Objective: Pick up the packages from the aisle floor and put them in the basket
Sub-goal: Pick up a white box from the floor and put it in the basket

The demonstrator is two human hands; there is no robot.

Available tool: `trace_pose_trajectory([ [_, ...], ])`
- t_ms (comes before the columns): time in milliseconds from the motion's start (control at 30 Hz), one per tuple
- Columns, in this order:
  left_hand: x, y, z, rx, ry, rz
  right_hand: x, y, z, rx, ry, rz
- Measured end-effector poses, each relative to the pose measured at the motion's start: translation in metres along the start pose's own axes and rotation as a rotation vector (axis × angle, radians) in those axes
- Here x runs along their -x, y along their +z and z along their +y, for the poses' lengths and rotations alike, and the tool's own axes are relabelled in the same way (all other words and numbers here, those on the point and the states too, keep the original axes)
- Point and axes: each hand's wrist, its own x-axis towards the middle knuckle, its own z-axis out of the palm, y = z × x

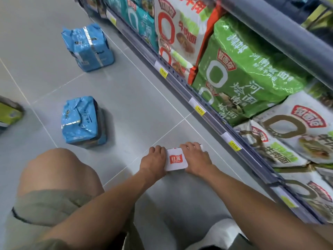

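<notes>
Pale grey glossy floor tiles (137,109) with thin light grout lines fill the aisle. Along the floor's right edge runs a low shelf (212,121) with a grey metal rail, packed with big crinkly plastic multipacks: a green one (248,69), with white-and-red ones and teal ones beside it.

Two blocky blue packages in wrinkled shiny film stand on the floor, well apart from each other. The far blue package (88,47) is near the shelf's far end. The near blue package (82,121) stands just beyond a bare knee (57,170).

A small flat white package (176,159) with a red square label is down at the floor beside the shelf's base; whether it rests on the tile cannot be told.

The left hand (153,159) grips its left end and the right hand (197,159) grips its right end, fingers curled over the far edge.

Small yellow price tags (199,110) sit along the rail.
</notes>
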Motion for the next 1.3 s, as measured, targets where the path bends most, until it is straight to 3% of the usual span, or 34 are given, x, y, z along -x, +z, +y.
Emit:
trace_pose_trajectory([
  [300, 0.087, -0.101, 0.005, -0.031, 0.037, -0.011, 0.089, -0.090, -0.026, -0.065, 0.034, -0.007],
  [733, 0.288, -0.389, 0.045, -0.045, 0.101, -0.018, 0.296, -0.361, -0.056, -0.104, -0.059, 0.005],
  [1033, 0.349, -0.534, 0.133, -0.236, 0.311, 0.063, 0.423, -0.482, 0.010, -0.165, -0.003, 0.085],
  [1300, 0.340, -0.582, 0.232, -0.372, 0.518, 0.111, 0.498, -0.501, 0.094, -0.221, 0.136, 0.198],
])
